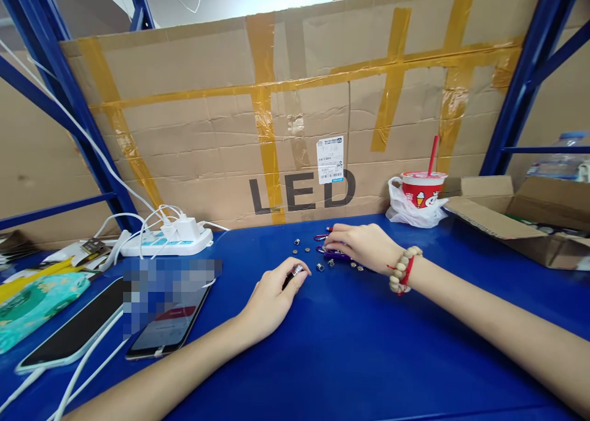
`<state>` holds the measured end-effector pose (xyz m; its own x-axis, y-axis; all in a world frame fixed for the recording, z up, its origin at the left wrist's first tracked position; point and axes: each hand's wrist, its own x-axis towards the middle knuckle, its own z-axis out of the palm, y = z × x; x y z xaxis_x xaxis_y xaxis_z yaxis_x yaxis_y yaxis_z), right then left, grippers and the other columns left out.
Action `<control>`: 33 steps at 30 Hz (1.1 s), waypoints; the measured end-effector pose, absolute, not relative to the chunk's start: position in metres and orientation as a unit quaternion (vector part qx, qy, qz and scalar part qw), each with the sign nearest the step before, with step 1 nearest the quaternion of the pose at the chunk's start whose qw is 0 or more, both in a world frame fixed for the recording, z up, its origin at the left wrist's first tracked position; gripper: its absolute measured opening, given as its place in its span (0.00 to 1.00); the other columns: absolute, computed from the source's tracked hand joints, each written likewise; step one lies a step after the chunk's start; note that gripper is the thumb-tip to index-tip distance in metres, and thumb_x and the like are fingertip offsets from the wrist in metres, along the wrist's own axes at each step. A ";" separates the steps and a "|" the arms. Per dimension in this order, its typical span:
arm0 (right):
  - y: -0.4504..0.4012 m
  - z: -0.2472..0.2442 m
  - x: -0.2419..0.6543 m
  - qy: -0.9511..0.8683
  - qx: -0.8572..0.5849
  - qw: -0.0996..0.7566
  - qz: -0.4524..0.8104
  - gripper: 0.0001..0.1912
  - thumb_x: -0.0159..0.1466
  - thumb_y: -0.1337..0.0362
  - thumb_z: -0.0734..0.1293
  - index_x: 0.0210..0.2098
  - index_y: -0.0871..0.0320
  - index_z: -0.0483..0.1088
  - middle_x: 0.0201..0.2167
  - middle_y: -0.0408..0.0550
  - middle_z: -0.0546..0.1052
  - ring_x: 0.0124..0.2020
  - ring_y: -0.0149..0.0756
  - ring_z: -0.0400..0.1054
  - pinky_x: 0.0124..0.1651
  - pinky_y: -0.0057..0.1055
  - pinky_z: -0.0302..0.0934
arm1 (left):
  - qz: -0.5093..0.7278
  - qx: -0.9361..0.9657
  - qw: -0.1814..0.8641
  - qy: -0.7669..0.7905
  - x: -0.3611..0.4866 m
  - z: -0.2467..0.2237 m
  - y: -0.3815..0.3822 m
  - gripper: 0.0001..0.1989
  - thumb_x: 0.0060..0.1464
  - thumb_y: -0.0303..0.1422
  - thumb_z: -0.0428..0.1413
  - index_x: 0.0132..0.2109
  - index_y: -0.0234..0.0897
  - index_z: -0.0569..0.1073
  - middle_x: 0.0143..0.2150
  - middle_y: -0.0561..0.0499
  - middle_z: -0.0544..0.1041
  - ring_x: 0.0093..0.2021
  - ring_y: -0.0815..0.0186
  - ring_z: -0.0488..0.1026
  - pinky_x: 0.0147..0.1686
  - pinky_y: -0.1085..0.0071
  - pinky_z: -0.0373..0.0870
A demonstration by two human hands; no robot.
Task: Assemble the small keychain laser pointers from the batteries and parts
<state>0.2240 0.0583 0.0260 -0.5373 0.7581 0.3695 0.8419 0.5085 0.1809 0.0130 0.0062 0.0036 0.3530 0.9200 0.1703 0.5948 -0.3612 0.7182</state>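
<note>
My left hand (271, 295) is closed around a small dark cylinder with a silver end (293, 275), held between thumb and fingers above the blue table. To the right, my right hand (362, 244) reaches over a purple cylinder (337, 256) and red and blue carabiner clips (320, 238); its fingertips bend down among them, and whether they grip anything is hidden. Between and beside the hands lie several small metal parts, among them a silver cap (319, 267) and a round disc (307, 249).
Two phones (173, 322) with white cables and a power strip (170, 243) are on the left. A red cup in a plastic bag (421, 190) and an open cardboard box (544, 224) stand at the back right. Taped cardboard (221, 138) rises behind the blue table (332, 359).
</note>
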 end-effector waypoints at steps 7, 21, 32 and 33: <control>0.067 0.031 0.238 -0.818 -0.529 0.183 -0.138 0.18 0.67 0.58 0.47 0.42 0.52 0.66 0.41 0.41 0.73 0.41 0.36 0.68 0.32 0.28 0.53 | 0.289 0.772 0.287 0.487 0.013 0.003 0.005 0.14 0.57 0.43 0.41 0.40 0.43 0.67 0.26 0.57 0.63 0.27 0.74 0.58 0.26 0.79 0.52; 0.055 0.041 0.234 -0.873 -0.480 0.086 0.006 0.17 0.51 0.46 0.65 0.30 0.52 0.72 0.26 0.39 0.75 0.28 0.31 0.68 0.26 0.25 0.51 | 0.291 0.776 0.280 0.484 0.011 0.001 0.006 0.14 0.57 0.43 0.41 0.40 0.43 0.67 0.30 0.56 0.68 0.29 0.73 0.61 0.27 0.79 0.53; 0.066 0.028 0.240 -0.882 -0.456 0.112 -0.034 0.10 0.61 0.66 0.58 0.35 0.53 0.71 0.39 0.43 0.73 0.38 0.33 0.68 0.33 0.27 0.57 | 0.292 0.773 0.286 0.486 0.012 0.002 0.005 0.13 0.57 0.42 0.41 0.40 0.43 0.67 0.29 0.57 0.66 0.28 0.74 0.60 0.27 0.78 0.52; 0.066 0.028 0.240 -0.877 -0.461 0.124 -0.050 0.11 0.62 0.65 0.57 0.37 0.53 0.70 0.40 0.42 0.73 0.39 0.33 0.68 0.33 0.27 0.57 | 0.292 0.773 0.287 0.485 0.012 0.002 0.005 0.13 0.57 0.42 0.41 0.40 0.43 0.67 0.28 0.57 0.66 0.28 0.74 0.60 0.27 0.78 0.52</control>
<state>0.2398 0.0661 0.0283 -0.5434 0.7970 0.2636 0.8220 0.5690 -0.0258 0.0122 0.0051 0.0017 0.3598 0.9168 0.1735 0.5821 -0.3659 0.7261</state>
